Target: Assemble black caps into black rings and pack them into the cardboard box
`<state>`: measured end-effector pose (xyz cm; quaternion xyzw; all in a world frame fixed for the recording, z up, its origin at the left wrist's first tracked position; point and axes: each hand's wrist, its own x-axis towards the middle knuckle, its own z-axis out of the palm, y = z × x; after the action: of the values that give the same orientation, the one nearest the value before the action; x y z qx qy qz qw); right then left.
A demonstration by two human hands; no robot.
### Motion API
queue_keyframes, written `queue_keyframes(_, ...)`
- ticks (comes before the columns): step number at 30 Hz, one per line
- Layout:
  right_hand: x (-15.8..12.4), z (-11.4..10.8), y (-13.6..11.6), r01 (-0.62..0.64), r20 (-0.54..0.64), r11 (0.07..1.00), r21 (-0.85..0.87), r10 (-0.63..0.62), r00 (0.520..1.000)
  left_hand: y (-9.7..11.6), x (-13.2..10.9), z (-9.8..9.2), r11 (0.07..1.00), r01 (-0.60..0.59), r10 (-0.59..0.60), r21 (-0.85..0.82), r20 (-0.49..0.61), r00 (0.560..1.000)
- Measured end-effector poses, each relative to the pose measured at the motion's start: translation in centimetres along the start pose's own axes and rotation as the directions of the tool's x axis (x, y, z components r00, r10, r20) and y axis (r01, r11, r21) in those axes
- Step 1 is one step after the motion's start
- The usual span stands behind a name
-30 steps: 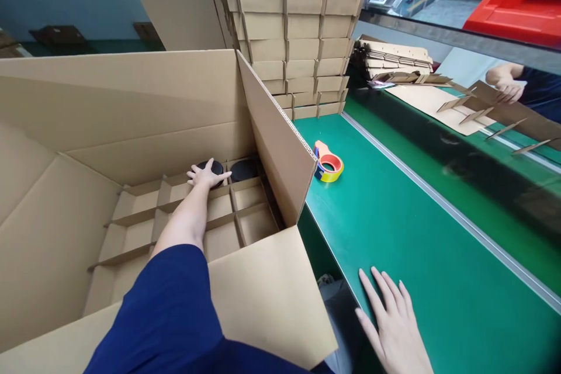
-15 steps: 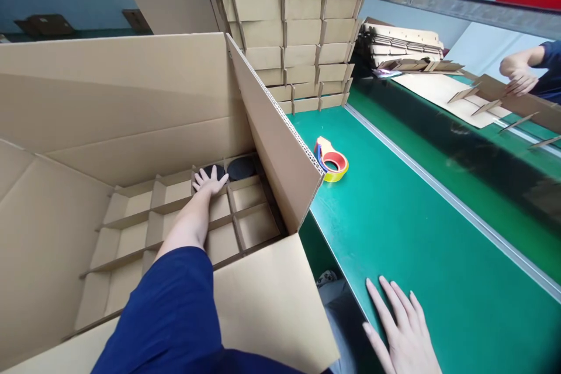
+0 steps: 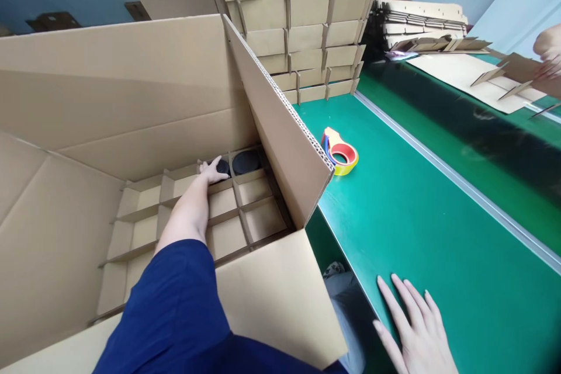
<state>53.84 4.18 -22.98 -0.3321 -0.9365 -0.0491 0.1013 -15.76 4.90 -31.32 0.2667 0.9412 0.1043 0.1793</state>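
Note:
Inside the large open cardboard box (image 3: 144, 76), my left hand (image 3: 211, 172) reaches down to the far row of the cardboard divider grid (image 3: 179, 201). Its thumb and fingers bend around a round black piece (image 3: 223, 167) in one compartment, partly hiding it. Immediately right of that hand, a second round black piece (image 3: 246, 162) fills the far corner compartment. My right hand (image 3: 416, 321) lies on the green table (image 3: 407, 204), fingers spread, holding nothing.
A tape dispenser (image 3: 342, 153) with yellow tape lies beside the box flap (image 3: 280, 123). Stacked cardboard divider grids (image 3: 307, 29) rise behind it. Folded cardboard (image 3: 421, 23) is piled further back. At the right edge, another person's hand (image 3: 547, 49) holds a divider piece (image 3: 517, 73).
My left hand has gone from spread flat over the black piece to bent around it. My right hand stays on the table. The whole view has shifted slightly.

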Motion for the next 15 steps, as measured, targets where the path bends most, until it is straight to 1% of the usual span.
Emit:
queue_keyframes(7, 0.2, -0.3, -0.3, -0.017, 0.009, 1.000, -0.014, 0.017, 1.000, 0.9, -0.2, 0.8, 0.991, 0.111, -0.112, 0.073, 0.011, 0.994)
queue_keyframes(12, 0.4, -0.4, -0.7, -0.045, 0.007, 0.999, 0.006, 0.044, 0.999, 2.0, -0.7, 0.0, 0.982, 0.163, -0.160, 0.099, -0.039, 0.986)
queue_keyframes(15, 0.5, -0.3, -0.9, -0.042, -0.003, 0.999, 0.018, 0.042, 0.999, 2.3, -1.2, -0.7, 0.976, 0.206, -0.200, 0.077, -0.074, 0.977)
